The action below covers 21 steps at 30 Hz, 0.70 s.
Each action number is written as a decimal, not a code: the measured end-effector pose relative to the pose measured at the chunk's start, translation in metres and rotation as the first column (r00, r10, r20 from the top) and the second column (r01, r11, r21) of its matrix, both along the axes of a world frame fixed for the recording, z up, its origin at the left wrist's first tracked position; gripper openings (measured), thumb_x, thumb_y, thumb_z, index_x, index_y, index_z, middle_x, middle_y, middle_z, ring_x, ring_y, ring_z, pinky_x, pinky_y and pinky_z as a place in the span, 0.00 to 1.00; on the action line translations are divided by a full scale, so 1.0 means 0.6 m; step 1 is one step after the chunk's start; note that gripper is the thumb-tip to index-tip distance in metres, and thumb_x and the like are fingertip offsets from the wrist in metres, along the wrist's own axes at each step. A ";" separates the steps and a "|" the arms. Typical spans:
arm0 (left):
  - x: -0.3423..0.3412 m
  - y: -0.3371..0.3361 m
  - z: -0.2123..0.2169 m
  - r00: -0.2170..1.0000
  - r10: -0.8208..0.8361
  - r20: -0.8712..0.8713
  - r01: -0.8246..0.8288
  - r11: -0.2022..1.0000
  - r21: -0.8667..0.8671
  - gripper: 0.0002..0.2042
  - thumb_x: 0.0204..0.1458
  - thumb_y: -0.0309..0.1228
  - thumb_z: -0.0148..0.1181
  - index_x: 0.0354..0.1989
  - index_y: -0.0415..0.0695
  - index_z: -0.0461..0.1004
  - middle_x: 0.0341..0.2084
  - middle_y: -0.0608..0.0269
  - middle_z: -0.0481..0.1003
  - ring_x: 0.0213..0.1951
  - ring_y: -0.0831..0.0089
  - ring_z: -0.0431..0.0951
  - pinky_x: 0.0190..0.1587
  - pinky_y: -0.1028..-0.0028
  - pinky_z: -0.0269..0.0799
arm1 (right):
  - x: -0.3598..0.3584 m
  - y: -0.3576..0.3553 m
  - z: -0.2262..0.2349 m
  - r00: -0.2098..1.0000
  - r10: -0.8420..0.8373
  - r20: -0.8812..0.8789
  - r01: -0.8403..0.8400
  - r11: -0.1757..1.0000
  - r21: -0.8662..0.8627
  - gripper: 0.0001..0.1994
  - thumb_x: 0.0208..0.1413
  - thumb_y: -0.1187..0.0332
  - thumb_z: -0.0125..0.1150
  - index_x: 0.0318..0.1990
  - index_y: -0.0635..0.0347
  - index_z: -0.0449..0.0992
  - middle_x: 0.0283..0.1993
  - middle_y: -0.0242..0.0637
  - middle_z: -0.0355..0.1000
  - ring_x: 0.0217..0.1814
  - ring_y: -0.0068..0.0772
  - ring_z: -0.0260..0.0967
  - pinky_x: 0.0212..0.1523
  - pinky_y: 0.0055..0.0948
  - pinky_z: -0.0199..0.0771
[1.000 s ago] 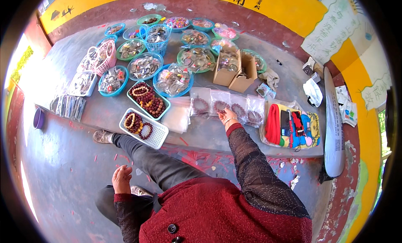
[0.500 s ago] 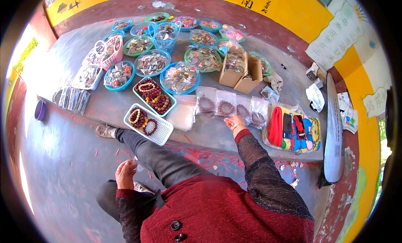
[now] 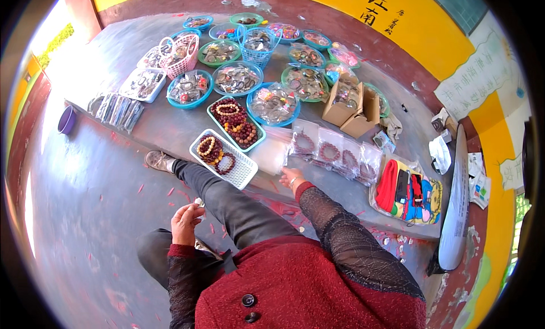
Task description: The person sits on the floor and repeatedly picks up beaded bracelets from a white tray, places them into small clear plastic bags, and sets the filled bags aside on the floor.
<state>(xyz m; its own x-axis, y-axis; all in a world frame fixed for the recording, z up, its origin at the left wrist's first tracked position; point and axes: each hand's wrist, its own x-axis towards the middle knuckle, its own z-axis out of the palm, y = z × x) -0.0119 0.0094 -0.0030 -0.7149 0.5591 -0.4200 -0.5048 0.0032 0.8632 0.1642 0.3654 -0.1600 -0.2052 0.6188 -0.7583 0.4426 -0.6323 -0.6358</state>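
My right hand (image 3: 291, 178) is at the front edge of the raised slab, just beside the stack of clear plastic bags (image 3: 271, 152). Its fingers are partly stretched out, and nothing shows in them. To its right lie flat bags, each with a dark red bead bracelet (image 3: 329, 152) inside. My left hand (image 3: 186, 224) is held over my bent leg with its fingers pressed together; a small pale bit shows at the fingertips, too small to name. Between the hands and the bowls stand a white basket (image 3: 243, 171) and a green-rimmed tray (image 3: 258, 137), both with bead bracelets.
Several bowls of bagged trinkets, such as a blue bowl (image 3: 274, 123), cover the slab's far part, with a pink basket (image 3: 180, 55) among them. Cardboard boxes (image 3: 360, 125) and a bagged colourful cloth (image 3: 389, 187) lie right. A purple bowl (image 3: 67, 120) stands at the left edge.
My right hand has drawn back and left, from over the bagged bracelets to beside the stack of clear bags. My left hand has risen a little. The view has shifted left.
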 end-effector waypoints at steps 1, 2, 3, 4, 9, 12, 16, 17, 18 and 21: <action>0.000 0.002 -0.002 1.000 -0.001 0.003 0.001 1.000 0.001 0.10 0.56 0.32 0.51 0.39 0.39 0.73 0.30 0.61 0.78 0.33 0.76 0.78 0.32 0.81 0.69 | -0.014 0.000 -0.003 0.999 0.000 0.045 -0.001 1.000 0.012 0.17 0.49 0.60 0.61 0.41 0.62 0.69 0.33 0.40 0.71 0.25 0.32 0.73 0.19 0.29 0.71; -0.001 0.004 -0.004 1.000 -0.005 0.001 0.005 1.000 0.000 0.10 0.55 0.32 0.51 0.39 0.39 0.73 0.30 0.61 0.78 0.33 0.76 0.77 0.32 0.80 0.69 | -0.029 0.001 -0.006 0.996 0.000 0.089 -0.002 1.000 0.024 0.17 0.49 0.60 0.61 0.40 0.63 0.69 0.32 0.40 0.72 0.24 0.32 0.73 0.19 0.29 0.70; -0.003 0.006 -0.003 1.000 -0.016 -0.007 0.016 1.000 -0.002 0.10 0.55 0.32 0.51 0.39 0.39 0.73 0.30 0.61 0.78 0.33 0.76 0.77 0.32 0.80 0.69 | -0.042 -0.001 -0.010 0.991 -0.002 0.133 -0.003 0.999 0.035 0.17 0.49 0.59 0.61 0.40 0.64 0.70 0.32 0.40 0.72 0.23 0.32 0.72 0.18 0.29 0.70; -0.003 0.007 -0.001 1.000 -0.020 -0.015 0.019 1.000 -0.009 0.10 0.55 0.32 0.51 0.39 0.39 0.73 0.30 0.61 0.77 0.33 0.76 0.77 0.32 0.80 0.69 | -0.054 -0.008 -0.010 0.987 -0.007 0.163 -0.008 0.996 0.090 0.15 0.48 0.62 0.60 0.37 0.66 0.71 0.26 0.39 0.72 0.21 0.31 0.72 0.17 0.28 0.69; -0.004 0.017 0.005 0.998 -0.057 -0.041 0.055 0.998 -0.035 0.10 0.56 0.33 0.50 0.39 0.39 0.73 0.30 0.60 0.77 0.33 0.76 0.77 0.33 0.81 0.68 | -0.060 0.014 -0.029 0.969 0.088 0.231 -0.136 0.970 0.202 0.08 0.48 0.69 0.54 0.27 0.66 0.73 0.21 0.40 0.73 0.18 0.30 0.71 0.16 0.28 0.68; -0.004 0.015 0.006 0.998 -0.056 -0.016 0.056 0.998 -0.016 0.10 0.55 0.32 0.52 0.39 0.39 0.74 0.30 0.61 0.77 0.34 0.75 0.77 0.34 0.80 0.68 | -0.055 0.015 -0.016 0.982 0.079 0.170 -0.122 0.958 0.260 0.08 0.49 0.73 0.48 0.24 0.68 0.72 0.20 0.43 0.72 0.16 0.33 0.70 0.14 0.30 0.68; -0.004 0.016 0.011 0.997 -0.070 -0.028 0.069 0.997 -0.015 0.10 0.55 0.32 0.52 0.39 0.39 0.73 0.30 0.61 0.77 0.34 0.75 0.77 0.34 0.79 0.68 | -0.036 0.024 -0.003 0.984 0.114 0.134 -0.146 0.956 0.256 0.10 0.50 0.76 0.44 0.23 0.69 0.71 0.20 0.45 0.72 0.15 0.35 0.70 0.13 0.30 0.67; -0.003 0.017 0.013 0.997 -0.072 -0.033 0.072 0.997 -0.013 0.10 0.55 0.32 0.52 0.39 0.39 0.73 0.30 0.61 0.77 0.35 0.75 0.77 0.34 0.79 0.68 | -0.034 0.025 0.005 0.980 0.136 0.147 -0.170 0.952 0.254 0.10 0.50 0.76 0.44 0.24 0.69 0.71 0.20 0.44 0.72 0.15 0.34 0.70 0.13 0.29 0.67; -0.003 0.016 0.014 0.996 -0.075 -0.037 0.075 0.997 -0.011 0.10 0.55 0.32 0.52 0.39 0.39 0.73 0.30 0.61 0.77 0.35 0.75 0.77 0.34 0.79 0.68 | -0.032 0.025 0.013 0.974 0.158 0.160 -0.195 0.948 0.251 0.10 0.50 0.75 0.44 0.24 0.68 0.71 0.20 0.44 0.72 0.15 0.34 0.70 0.12 0.29 0.67; -0.004 0.011 0.008 0.996 -0.082 -0.041 0.082 0.997 -0.002 0.10 0.54 0.32 0.52 0.39 0.39 0.73 0.30 0.61 0.77 0.35 0.75 0.77 0.35 0.79 0.68 | -0.019 0.010 0.047 0.974 0.183 0.135 -0.219 0.918 0.330 0.09 0.50 0.74 0.45 0.24 0.68 0.71 0.20 0.43 0.72 0.15 0.33 0.70 0.12 0.27 0.67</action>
<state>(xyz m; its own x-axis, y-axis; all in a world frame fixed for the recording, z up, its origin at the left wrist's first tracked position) -0.0143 0.0161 0.0016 -0.6831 0.6163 -0.3919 -0.4674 0.0434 0.8830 0.1527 0.3714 -0.1315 -0.2869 0.7969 -0.5317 0.6095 -0.2763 -0.7430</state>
